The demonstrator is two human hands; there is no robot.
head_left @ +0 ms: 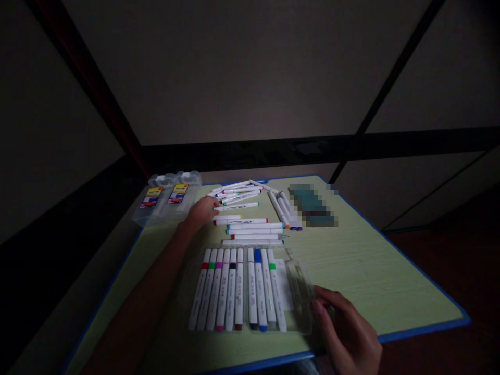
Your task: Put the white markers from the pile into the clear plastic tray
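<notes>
My left hand reaches to the far side of the table, its fingers closed at the left end of a white marker with a green tip. More white markers lie loosely behind and in front of it. Near me lies a clear plastic case with a row of white markers standing side by side in its two sections, coloured bands near their tops. My right hand pinches the case's right edge between thumb and fingers. Bare space shows in the case's right section.
Two clear plastic boxes with yellow labels stand at the back left. A few thicker markers lie at an angle beside a blurred dark green object. The pale green table has a blue edge; a wall rises behind.
</notes>
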